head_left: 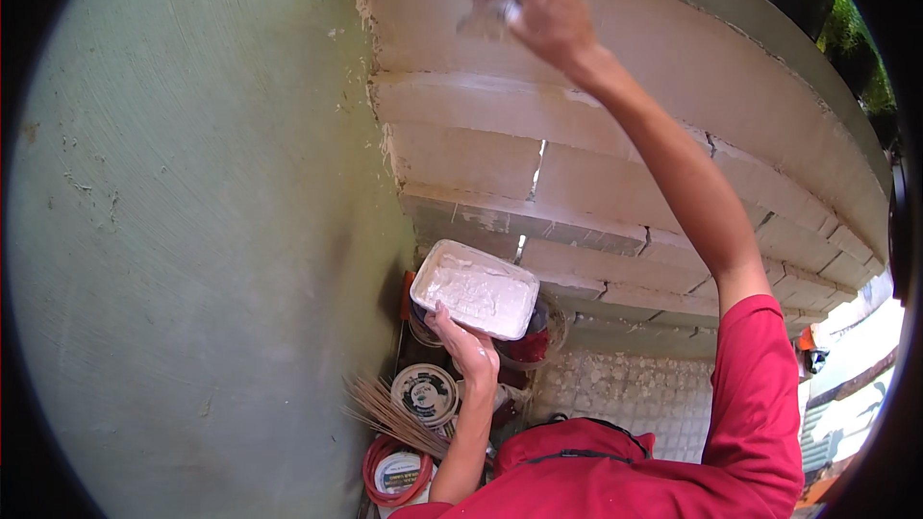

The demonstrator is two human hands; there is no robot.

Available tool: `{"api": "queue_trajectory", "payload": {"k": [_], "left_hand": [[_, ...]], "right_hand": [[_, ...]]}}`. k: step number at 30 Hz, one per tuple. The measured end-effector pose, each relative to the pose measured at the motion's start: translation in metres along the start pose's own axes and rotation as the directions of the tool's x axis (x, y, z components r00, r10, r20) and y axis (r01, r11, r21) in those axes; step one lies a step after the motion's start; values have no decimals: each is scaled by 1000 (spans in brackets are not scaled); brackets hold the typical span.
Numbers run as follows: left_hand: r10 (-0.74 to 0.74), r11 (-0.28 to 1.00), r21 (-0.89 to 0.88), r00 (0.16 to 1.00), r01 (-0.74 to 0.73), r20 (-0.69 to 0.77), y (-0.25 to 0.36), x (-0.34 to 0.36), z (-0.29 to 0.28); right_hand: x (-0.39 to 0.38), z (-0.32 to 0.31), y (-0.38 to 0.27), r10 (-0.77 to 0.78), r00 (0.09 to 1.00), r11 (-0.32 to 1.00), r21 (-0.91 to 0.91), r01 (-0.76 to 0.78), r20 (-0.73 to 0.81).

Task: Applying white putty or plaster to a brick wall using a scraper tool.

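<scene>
1. A block wall (596, 163) of pale, whitish blocks fills the upper right of the view and runs off to the right; its upper courses are smeared smooth with white paste, while the lower courses show open joints.
2. A green plastered wall (192, 231) takes the whole left side and meets the block wall at a corner.
3. The right arm (673, 173), bare below a red sleeve (760, 394), stretches up and far from the body, nearly straight, toward the top course.
4. The right hand (550, 14) is at the upper middle, its fingers closed on a scraper (486, 12). The blade sticks out to the left of the hand and lies against the top block; its long axis runs about level, along the course.
5. The tub (475, 288), a white rectangular one full of white paste, sits low and near, well below the scraper, in front of the corner. Its long axis slants from upper left to lower right.
6. The left hand (466, 346) holds the tub from beneath at its near edge, fingers wrapped under the rim, forearm rising straight from the lower edge. This hand is by far the nearer one to the paste; the right hand is well apart from it, up the wall.
7. On the floor below lie round lidded cans (423, 392), a coiled red hose (385, 471) and a bundle of thin sticks (385, 413), all near the corner.
</scene>
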State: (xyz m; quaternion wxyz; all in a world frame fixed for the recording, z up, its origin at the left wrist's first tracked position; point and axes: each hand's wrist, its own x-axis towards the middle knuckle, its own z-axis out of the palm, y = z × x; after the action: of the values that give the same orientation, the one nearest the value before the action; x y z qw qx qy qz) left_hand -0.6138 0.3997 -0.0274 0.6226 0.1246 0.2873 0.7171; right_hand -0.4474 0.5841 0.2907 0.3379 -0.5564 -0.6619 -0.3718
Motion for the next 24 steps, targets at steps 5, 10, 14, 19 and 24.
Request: {"api": "queue_trajectory", "payload": {"k": [5, 10, 14, 19, 24], "left_hand": [[-27, 1000, 14, 999, 27, 19, -1, -4, 3], [-42, 999, 4, 999, 42, 1, -1, -6, 1], [-38, 999, 0, 999, 38, 5, -2, -4, 0], [-43, 999, 30, 999, 42, 6, -7, -5, 3], [-42, 999, 15, 999, 42, 1, -11, -4, -5]], "right_hand": [[11, 5, 23, -19, 998, 994, -107, 25, 56], [24, -36, 12, -122, 923, 983, 85, 164, -366], [-7, -13, -13, -58, 998, 998, -8, 58, 6], [-7, 13, 17, -16, 969, 991, -123, 47, 247], [33, -36, 10, -11, 985, 990, -143, -14, -174]]}}
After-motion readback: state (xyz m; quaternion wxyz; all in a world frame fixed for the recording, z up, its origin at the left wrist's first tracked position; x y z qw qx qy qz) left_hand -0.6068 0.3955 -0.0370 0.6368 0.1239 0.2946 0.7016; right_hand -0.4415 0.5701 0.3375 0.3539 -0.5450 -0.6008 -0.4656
